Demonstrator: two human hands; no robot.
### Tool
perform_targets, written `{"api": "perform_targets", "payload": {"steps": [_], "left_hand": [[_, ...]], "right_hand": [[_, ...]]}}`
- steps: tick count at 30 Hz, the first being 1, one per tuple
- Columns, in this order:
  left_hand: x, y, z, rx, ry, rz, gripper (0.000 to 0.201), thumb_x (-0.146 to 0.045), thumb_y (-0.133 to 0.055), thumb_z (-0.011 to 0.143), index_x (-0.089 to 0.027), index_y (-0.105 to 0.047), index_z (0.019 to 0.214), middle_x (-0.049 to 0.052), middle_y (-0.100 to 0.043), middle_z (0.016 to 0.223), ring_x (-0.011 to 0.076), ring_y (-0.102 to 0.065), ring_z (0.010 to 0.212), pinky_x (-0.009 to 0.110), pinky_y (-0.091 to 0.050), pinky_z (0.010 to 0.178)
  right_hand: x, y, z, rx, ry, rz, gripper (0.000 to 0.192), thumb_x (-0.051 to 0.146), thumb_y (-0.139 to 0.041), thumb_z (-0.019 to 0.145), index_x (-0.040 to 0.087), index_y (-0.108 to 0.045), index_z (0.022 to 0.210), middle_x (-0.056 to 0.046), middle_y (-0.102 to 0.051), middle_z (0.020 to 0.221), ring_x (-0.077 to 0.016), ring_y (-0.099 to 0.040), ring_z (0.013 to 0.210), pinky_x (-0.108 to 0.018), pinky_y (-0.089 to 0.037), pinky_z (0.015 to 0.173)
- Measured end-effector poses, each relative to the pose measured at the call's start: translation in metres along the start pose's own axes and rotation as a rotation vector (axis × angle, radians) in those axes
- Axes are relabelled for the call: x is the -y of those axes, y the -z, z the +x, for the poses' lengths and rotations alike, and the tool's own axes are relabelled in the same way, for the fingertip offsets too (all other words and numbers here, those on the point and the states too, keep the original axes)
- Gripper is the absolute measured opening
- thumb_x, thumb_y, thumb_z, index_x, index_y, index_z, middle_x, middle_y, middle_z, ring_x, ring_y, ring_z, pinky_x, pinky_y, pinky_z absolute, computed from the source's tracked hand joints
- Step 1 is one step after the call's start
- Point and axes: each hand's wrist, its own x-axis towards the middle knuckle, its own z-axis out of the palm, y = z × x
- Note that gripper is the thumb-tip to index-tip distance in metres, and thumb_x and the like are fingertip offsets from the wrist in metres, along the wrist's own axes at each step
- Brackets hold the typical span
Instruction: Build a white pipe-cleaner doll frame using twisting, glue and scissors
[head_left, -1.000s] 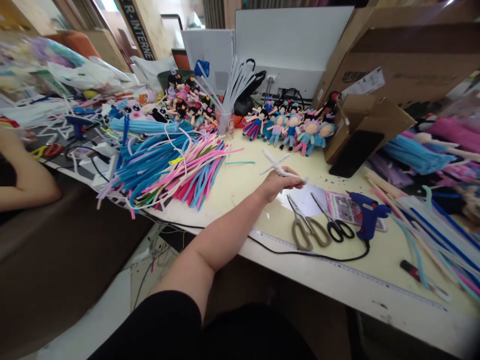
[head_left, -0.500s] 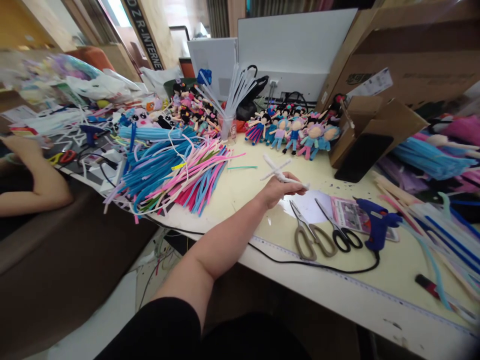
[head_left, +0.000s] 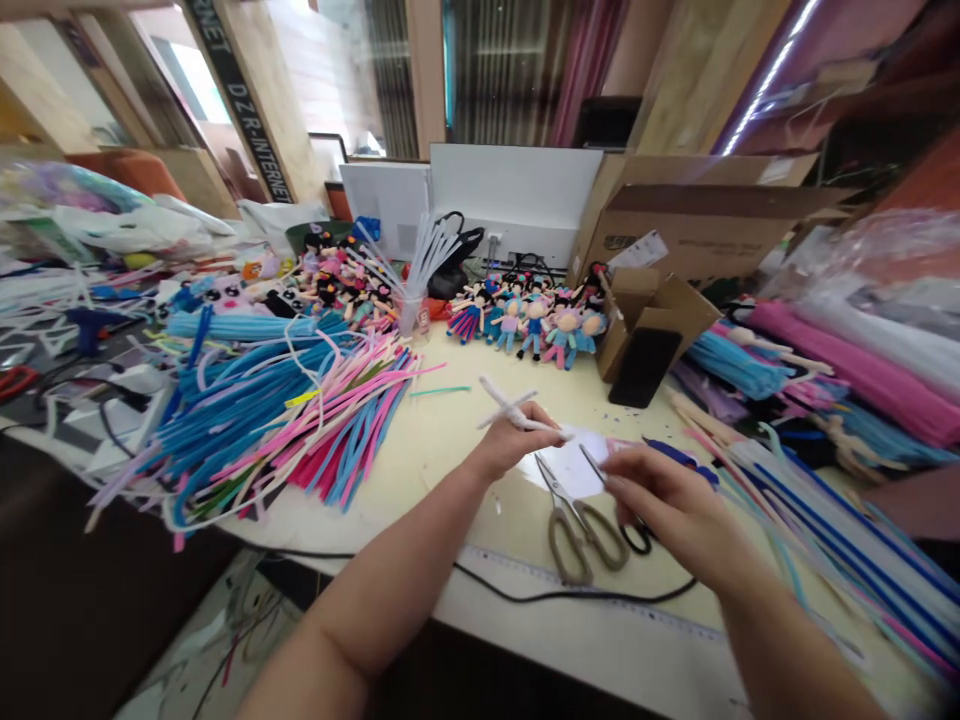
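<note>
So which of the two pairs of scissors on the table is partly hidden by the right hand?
The black-handled scissors: the right hand covers most of them. The tan-handled scissors, to their left, lie fully in view.

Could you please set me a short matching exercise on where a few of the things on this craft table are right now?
Things:
1. white pipe-cleaner figure
2. tan-handled scissors
3. finished dolls
4. loose blue and pink pipe cleaners

Places:
A. in a row at the back of the table, beside the cardboard box
B. held in the left hand
C. piled on the left part of the table
D. flat on the table just below the right hand

Pairs: 1-B, 2-D, 3-A, 4-C
</note>
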Motion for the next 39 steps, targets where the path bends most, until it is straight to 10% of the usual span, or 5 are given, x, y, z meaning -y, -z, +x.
{"api": "perform_targets", "payload": {"steps": [19,39], "left_hand": [[-0.003,-0.004,-0.001,0.041,0.043,0.284,0.019,-0.033,-0.071,0.067,-0.016,-0.064,0.072,0.001,-0.062,0.070,0.0132,-0.055,0.068,0.025,-0.042,0.061],[-0.001,-0.007,-0.003,0.102,0.096,0.168,0.019,-0.030,-0.074,0.065,-0.016,-0.062,0.071,0.003,-0.067,0.070,0.0155,-0.061,0.068,0.026,-0.044,0.062]], "right_hand": [[-0.022,-0.022,0.028,-0.062,0.270,-0.200,0.009,0.018,-0.052,0.085,0.021,-0.055,0.076,-0.001,-0.055,0.073,-0.0147,-0.051,0.070,-0.027,-0.040,0.063],[-0.030,-0.031,0.030,-0.036,-0.102,0.285,0.009,0.027,-0.056,0.077,0.020,-0.051,0.076,0.004,-0.048,0.063,-0.0105,-0.043,0.055,-0.024,-0.036,0.051]]}}
